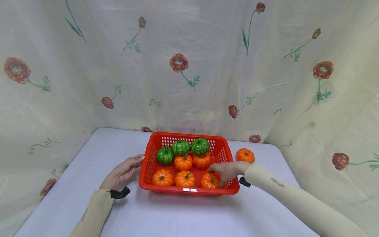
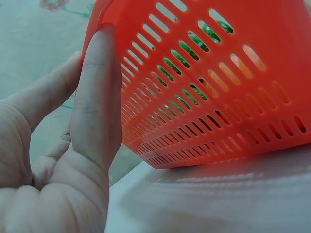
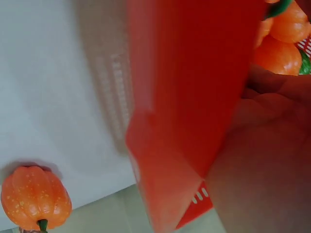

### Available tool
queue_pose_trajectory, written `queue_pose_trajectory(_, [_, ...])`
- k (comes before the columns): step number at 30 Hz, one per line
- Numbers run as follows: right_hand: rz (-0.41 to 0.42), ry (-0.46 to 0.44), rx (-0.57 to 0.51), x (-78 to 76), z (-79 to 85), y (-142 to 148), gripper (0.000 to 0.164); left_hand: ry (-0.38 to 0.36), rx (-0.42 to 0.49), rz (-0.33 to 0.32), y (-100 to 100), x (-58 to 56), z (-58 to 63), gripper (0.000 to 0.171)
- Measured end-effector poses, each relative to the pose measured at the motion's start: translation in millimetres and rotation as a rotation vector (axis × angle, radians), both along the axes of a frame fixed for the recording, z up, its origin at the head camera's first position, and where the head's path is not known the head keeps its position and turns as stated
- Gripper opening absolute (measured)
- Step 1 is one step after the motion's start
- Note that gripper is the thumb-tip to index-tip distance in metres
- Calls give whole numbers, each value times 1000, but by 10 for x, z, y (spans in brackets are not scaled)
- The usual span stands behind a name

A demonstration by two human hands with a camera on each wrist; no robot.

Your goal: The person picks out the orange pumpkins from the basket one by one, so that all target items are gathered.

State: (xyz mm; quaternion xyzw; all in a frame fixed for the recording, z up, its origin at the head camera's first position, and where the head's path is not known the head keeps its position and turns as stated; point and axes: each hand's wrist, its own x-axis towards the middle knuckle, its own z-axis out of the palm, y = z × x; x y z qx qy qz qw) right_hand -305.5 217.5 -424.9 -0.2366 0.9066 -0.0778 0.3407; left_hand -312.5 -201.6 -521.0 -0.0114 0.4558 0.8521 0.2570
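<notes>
here, front-right orange pumpkin [image 1: 209, 181] against right fingers [image 1: 215, 168]

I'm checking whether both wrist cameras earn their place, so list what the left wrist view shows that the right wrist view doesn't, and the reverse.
Only the left wrist view: the left hand, its fingers touching the basket's rim.

Only the right wrist view: the right hand, reaching into the basket, and a loose orange pumpkin outside it.

Both: the red basket, the white table, and parts of the green pumpkins and orange pumpkins inside, glimpsed through slots in the left view.
</notes>
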Motion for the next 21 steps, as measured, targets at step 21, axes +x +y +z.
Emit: queue_pose_trajectory(21, [-27,35,-43,-32,-93,-39,65,5,-14,0,-3,-19,-23,27])
